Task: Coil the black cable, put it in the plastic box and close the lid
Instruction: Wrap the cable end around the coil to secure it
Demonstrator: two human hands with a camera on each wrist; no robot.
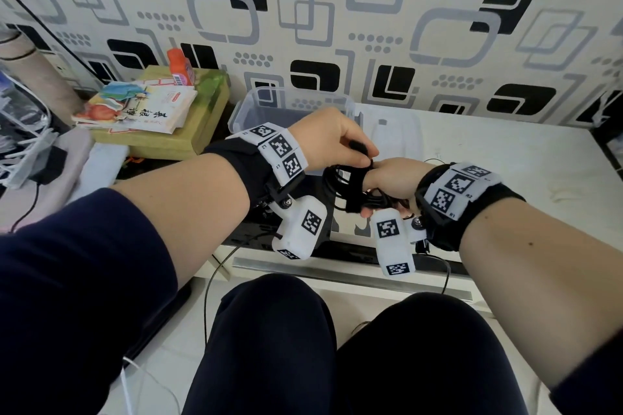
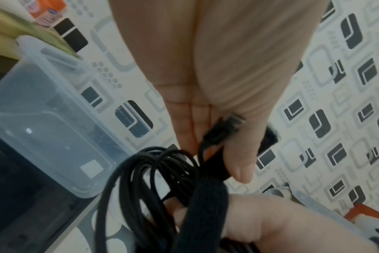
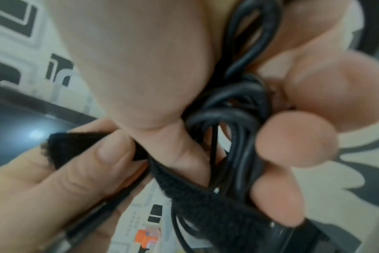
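Observation:
The black cable is wound into a coil of several loops in front of me. My right hand grips the bunched coil, its fingers curled round the loops. A black fabric strap wraps the bundle. My left hand pinches the strap's free end between thumb and fingers, with the cable's plug lying against that thumb. The clear plastic box stands open just behind my hands and looks empty. Its translucent lid lies to the box's right.
A stack of books with an orange bottle behind it sits left of the box. The white tabletop stretches right, against a patterned wall. A glossy black surface lies under my left wrist. Loose wires hang at the far left.

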